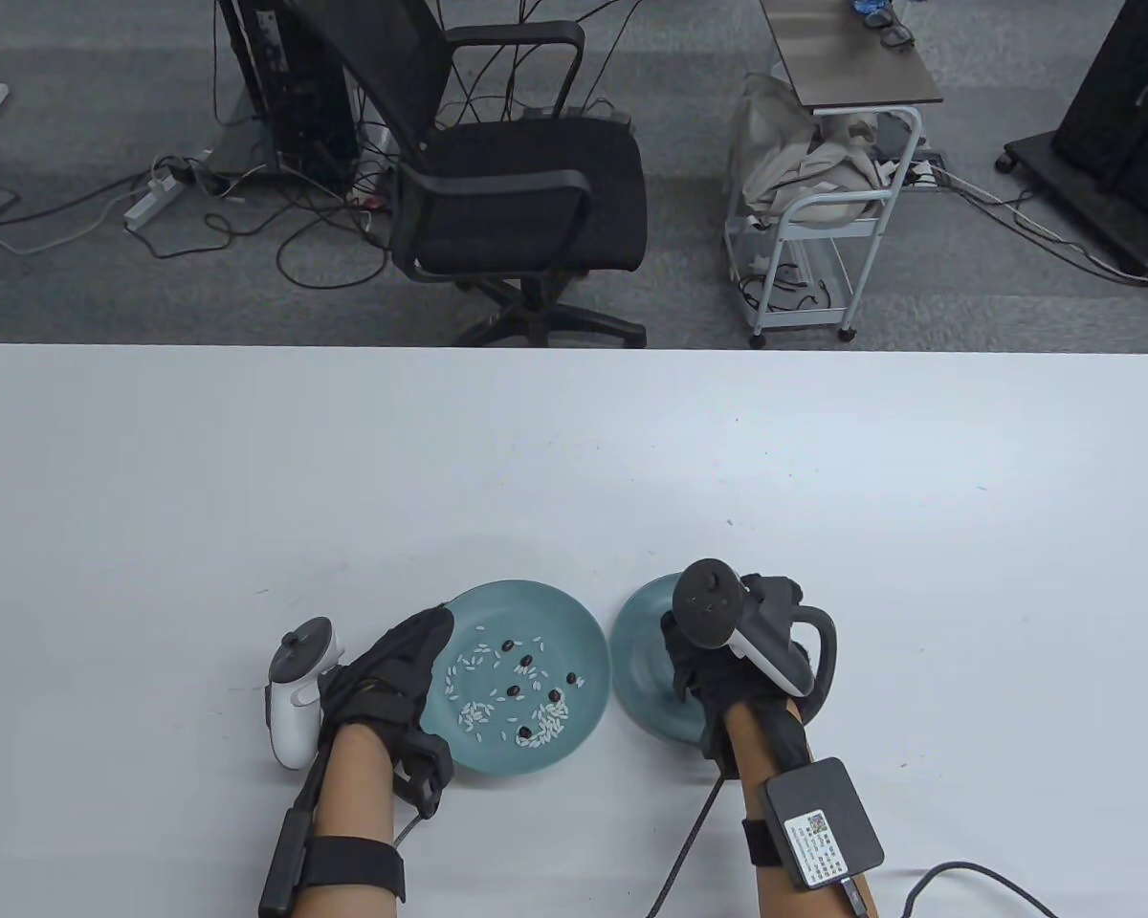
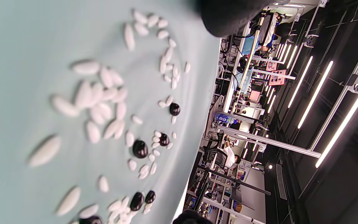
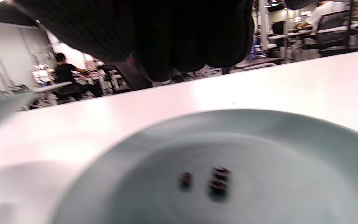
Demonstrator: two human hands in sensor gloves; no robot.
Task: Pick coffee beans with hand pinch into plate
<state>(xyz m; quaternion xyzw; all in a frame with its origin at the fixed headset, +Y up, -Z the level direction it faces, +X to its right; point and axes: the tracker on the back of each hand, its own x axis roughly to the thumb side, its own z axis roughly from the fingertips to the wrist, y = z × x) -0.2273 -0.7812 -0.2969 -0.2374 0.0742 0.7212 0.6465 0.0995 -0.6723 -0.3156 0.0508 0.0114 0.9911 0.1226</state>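
A: Where are we in the cycle?

B: Looks like the drop-off end of a cycle. Right hand [image 1: 727, 660] hovers over the right plate [image 1: 636, 660]. Right wrist view shows three dark beans [image 3: 211, 182] already lying in it, blurred. Fingers [image 3: 179, 37] bunched together above the plate; can't tell if a bean is pinched between them or not.

A: Source side?

B: Left plate [image 1: 588, 660], just beside the right one, rims nearly touching. Mix of white grains [image 1: 478, 710] and several coffee beans [image 1: 526, 660] scattered through them. Left hand [image 1: 392, 674] rests on that plate's near-left rim, seems to steady it; how wide the fingers sit isn't clear.

A: Next move?

B: My read: right hand crosses left to the source plate and takes one dark bean by the fingertips. Tricky part is that the beans sit right among the grains, so it needs a narrow pinch on the bean alone. The isolated one near the right rim [image 1: 572, 678] looks easiest.
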